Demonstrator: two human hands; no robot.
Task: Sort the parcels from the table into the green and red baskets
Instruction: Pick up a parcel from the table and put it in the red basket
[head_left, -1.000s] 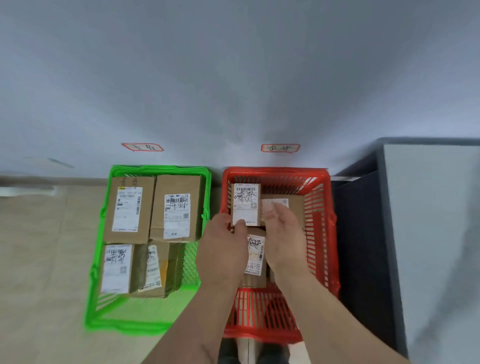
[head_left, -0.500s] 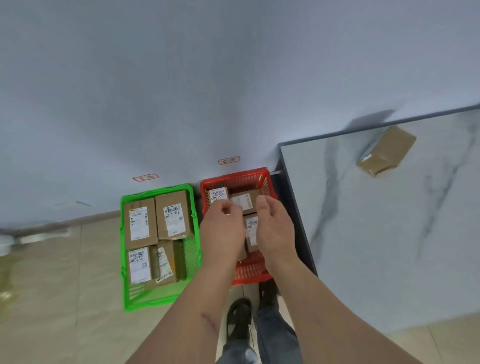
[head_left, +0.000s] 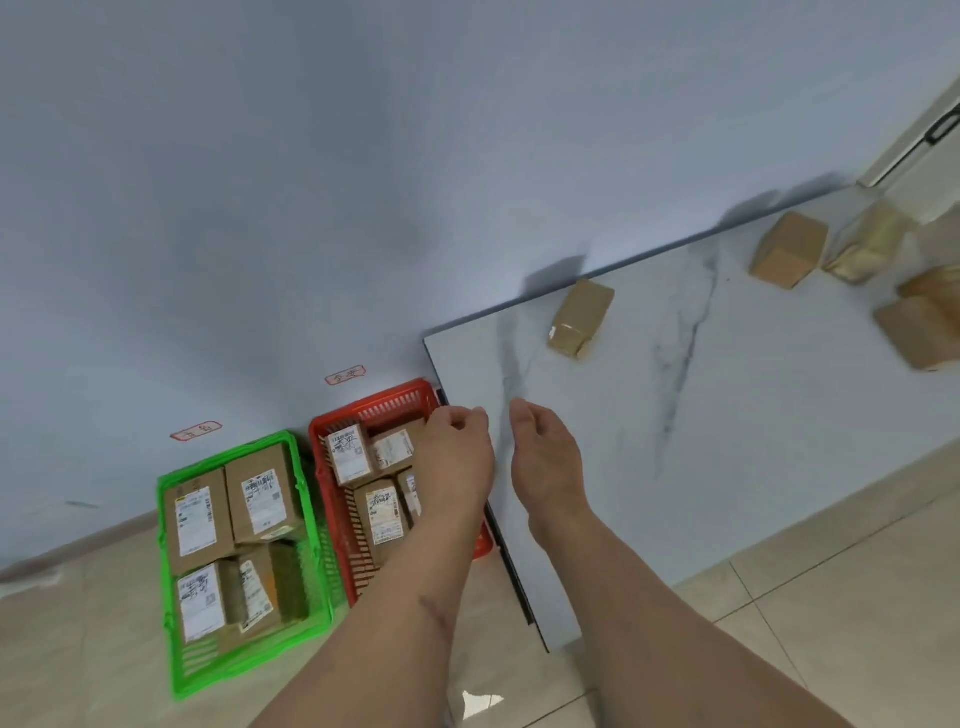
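Both hands are holding nothing: the left hand (head_left: 457, 457) is hanging over the red basket (head_left: 332, 499) with fingers loosely curled, and the right hand (head_left: 545, 457) is hovering relaxed over the table (head_left: 727, 415). Labelled parcels are lying in the red basket and green basket (head_left: 166, 571). A nearer parcel (head_left: 581, 317) is sitting on the table; others are lying farther right.

worktop (head_left: 727, 415): smooth white marble-look slab with grey veins, slight sheen
parcels on it (head_left: 581, 318): plain brown cardboard, matt, some taped glossy
green basket (head_left: 171, 597): shiny moulded plastic, slotted walls
red basket (head_left: 332, 499): same plastic lattice
floor (head_left: 831, 597): glossy beige tile
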